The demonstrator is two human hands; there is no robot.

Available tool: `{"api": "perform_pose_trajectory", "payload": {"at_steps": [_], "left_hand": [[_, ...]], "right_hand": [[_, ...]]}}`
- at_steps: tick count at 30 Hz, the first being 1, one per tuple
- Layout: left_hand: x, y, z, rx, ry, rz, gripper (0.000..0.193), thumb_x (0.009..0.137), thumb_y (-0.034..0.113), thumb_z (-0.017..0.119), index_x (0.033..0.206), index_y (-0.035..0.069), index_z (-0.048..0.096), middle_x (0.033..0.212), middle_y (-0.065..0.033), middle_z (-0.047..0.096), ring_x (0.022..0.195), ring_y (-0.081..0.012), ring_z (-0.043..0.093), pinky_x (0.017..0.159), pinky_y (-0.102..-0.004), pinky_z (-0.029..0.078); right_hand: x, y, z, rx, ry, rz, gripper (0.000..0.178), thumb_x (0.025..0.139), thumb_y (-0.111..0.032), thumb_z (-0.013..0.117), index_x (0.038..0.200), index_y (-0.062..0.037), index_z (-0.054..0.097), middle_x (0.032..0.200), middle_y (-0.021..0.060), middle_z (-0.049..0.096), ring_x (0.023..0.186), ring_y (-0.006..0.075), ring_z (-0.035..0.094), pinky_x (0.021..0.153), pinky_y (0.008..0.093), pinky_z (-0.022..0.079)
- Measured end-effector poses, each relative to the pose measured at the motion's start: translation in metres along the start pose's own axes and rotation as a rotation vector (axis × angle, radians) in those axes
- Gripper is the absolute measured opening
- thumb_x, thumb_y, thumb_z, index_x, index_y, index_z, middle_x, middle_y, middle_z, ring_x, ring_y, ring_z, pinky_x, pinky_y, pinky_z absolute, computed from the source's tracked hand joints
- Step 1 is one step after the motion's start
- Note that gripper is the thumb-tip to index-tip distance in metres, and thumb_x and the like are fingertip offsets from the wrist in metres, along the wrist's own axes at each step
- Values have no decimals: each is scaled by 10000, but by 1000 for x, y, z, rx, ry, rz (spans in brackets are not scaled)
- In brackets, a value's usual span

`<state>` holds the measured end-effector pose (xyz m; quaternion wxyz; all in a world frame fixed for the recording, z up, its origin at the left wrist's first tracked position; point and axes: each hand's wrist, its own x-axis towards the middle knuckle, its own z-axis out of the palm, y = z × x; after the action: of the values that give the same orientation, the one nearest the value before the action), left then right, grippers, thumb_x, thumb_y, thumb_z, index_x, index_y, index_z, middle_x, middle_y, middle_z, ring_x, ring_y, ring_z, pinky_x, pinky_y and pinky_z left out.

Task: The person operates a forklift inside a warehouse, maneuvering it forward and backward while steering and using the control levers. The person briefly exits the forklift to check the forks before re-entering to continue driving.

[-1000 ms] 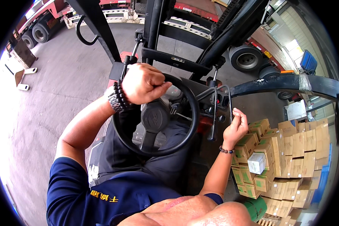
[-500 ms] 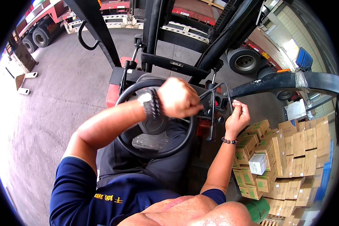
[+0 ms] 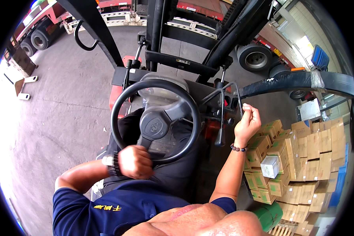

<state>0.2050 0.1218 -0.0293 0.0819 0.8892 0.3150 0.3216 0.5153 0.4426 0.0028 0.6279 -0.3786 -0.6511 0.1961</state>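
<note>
I am seated at the controls of a forklift. My left hand (image 3: 135,161) is closed at the lower left of the black steering wheel (image 3: 192,137), its fingers wrapped over the rim; whatever lies under the palm is hidden. My right hand (image 3: 247,124) is closed around the end of a bent control lever (image 3: 238,96), whose tip the fingers cover. Just left of that hand hangs another lever with a black knob (image 3: 220,138). A dark wristband and a watch are on my left wrist, a beaded bracelet on my right.
Ahead stands the black forklift mast (image 3: 181,62). Beyond it is a red flatbed trailer with large wheels (image 3: 255,59). Stacked cardboard boxes (image 3: 312,149) fill the right side, with a green cylinder (image 3: 269,216) nearer me. A pallet truck (image 3: 24,95) stands far left on the concrete floor (image 3: 67,106).
My left hand has swung from the wheel's upper right down to its lower left, and the wheel has turned. The right hand stays on the lever. The view has shifted slightly.
</note>
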Motion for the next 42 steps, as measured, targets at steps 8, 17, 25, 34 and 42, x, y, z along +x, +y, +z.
{"api": "perform_pose_trajectory", "payload": {"at_steps": [8,17,25,34,42], "left_hand": [[-18,-42,-107,231,310,-394,390,871,63,806,676,109,471,649,-54,571,567,-323,569,595,-460,440],[-10,-59,-122,283,346,-388,431,887,27,762,651,98,409,638,-53,589,572,-310,580,606,-441,444],[32,-88,-148,331,356,-375,371,945,19,756,666,56,515,628,-108,563,568,-383,562,590,-484,430],[109,-115,-130,300,384,-219,472,935,78,818,618,36,471,575,-120,487,533,-372,551,539,-483,428],[124,-116,-121,227,387,-205,470,953,124,814,618,45,495,587,-113,522,566,-367,592,572,-472,467]], "right_hand": [[-13,-18,5,-49,-48,89,183,1113,-30,637,1098,53,799,1049,43,829,860,70,681,769,249,541],[-31,-21,0,-103,-59,49,125,1062,-26,696,1060,55,792,1049,137,818,781,193,731,685,330,576],[-104,-96,21,-500,-427,-424,237,1054,-240,704,963,-30,769,1281,163,810,1236,375,752,1152,519,533],[-170,-71,-7,-612,-495,-354,179,997,-176,690,929,-26,761,1176,114,851,1261,333,764,1260,522,469],[-167,-72,-8,-610,-503,-343,147,1008,-108,650,961,-13,752,1217,121,842,1281,346,755,1248,558,471]]}}
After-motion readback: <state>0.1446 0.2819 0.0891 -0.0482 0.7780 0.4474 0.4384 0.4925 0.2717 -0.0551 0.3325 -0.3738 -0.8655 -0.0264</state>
